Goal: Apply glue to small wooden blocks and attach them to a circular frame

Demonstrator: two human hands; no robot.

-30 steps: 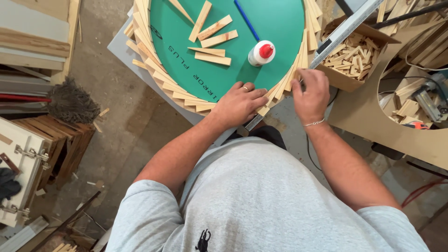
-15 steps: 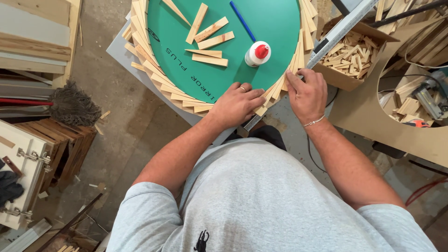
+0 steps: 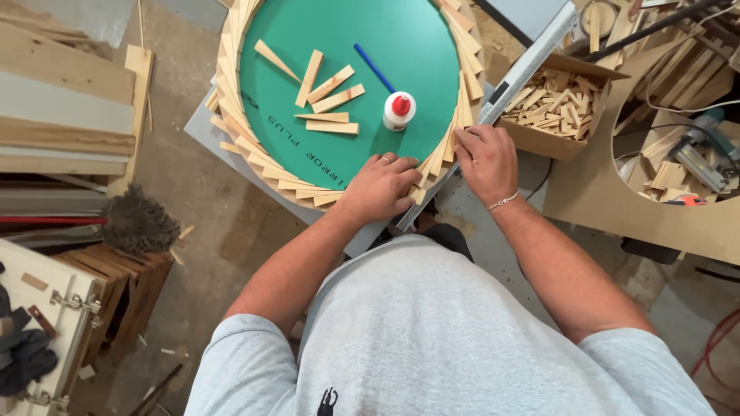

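Little had moved; the left hand and right hand stayed pressed, fingers spread, on the ring of wooden shims around the green disc.

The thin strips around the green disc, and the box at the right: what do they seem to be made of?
The thin strips look like bare, unfinished wood: pale tan with faint grain, cut as tapered shims. The box looks like brown corrugated cardboard, matte, with folded flaps. The green disc is smooth and slightly glossy; its material is unclear.

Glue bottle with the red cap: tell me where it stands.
In the head view, the glue bottle stands upright on the green round board, right of the loose wooden wedges, just below the blue stick.
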